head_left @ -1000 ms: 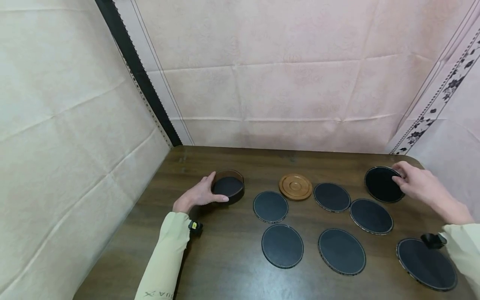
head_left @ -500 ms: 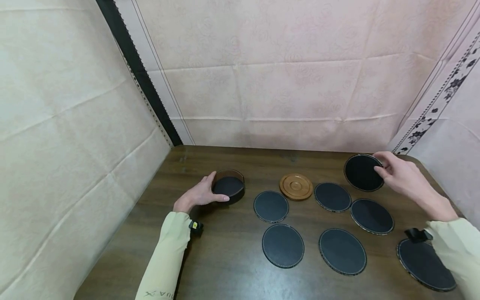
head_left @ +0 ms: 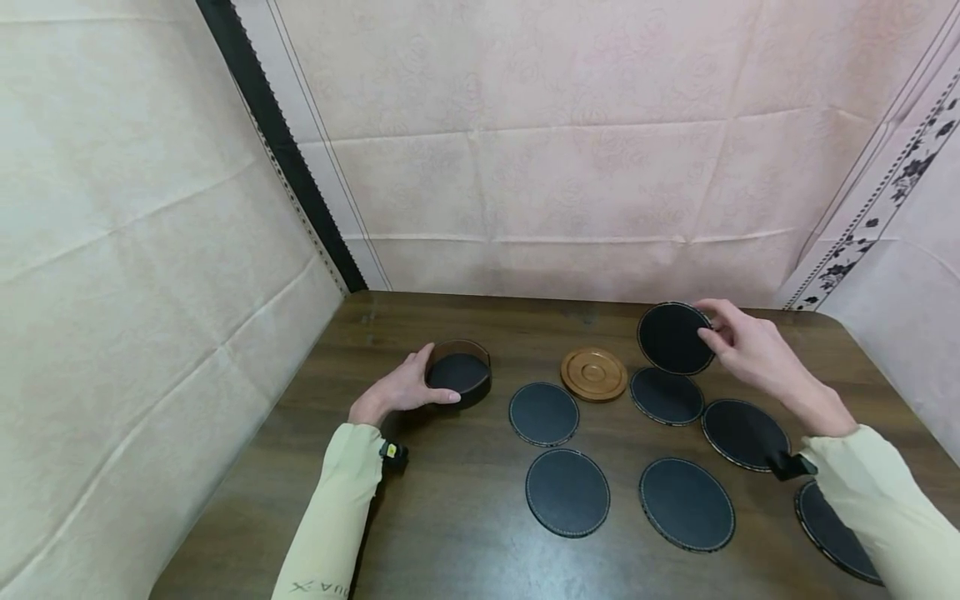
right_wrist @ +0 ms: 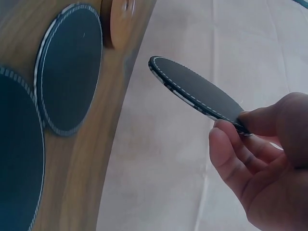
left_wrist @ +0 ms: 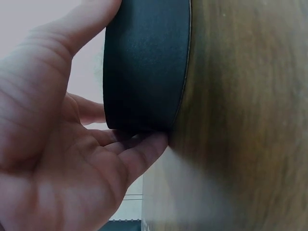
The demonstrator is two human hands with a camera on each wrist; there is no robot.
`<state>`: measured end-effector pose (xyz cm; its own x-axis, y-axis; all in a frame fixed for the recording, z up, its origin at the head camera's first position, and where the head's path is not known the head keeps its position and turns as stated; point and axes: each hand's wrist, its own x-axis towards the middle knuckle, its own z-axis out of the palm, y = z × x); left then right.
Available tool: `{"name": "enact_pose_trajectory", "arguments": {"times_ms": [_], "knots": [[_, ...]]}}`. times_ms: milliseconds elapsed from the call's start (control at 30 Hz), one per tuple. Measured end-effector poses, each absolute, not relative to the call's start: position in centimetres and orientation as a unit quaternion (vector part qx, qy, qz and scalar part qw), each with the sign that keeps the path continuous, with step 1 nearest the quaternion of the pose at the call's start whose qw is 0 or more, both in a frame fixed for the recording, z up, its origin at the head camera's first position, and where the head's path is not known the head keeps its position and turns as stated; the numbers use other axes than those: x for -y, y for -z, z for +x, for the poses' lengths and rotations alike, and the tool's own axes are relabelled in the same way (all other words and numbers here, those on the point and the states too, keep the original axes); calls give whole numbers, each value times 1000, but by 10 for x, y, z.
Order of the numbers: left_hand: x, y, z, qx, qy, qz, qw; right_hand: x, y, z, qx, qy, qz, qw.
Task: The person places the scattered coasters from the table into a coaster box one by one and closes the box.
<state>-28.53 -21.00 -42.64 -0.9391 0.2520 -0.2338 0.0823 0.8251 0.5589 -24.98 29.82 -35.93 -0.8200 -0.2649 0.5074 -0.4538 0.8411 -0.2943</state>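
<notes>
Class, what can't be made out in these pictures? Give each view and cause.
Head view: much of the lower-right coaster, behind the right sleeve.
Head view: whether a coaster lies inside the round holder; too small to tell.
Left wrist view: the thumb tip of the left hand, cut off by the top edge.
Right wrist view: part of the gripped edge of the held coaster, covered by the right hand.

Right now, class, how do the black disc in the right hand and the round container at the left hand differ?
The black disc is thin and flat; the round container has a tall side wall.
The right hand holds the black disc in the air, while the round container stands on the table, gripped by the left hand.
The black disc's face is all dark; the round container shows brown inside.
Both are round.
</notes>
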Motion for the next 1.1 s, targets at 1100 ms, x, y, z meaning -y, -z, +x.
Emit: {"name": "enact_pose_trajectory", "arguments": {"times_ms": [1100], "knots": [[210,427,-286,-941,-292,86,151,-194,385,-276,894,-371,214,130]]}}
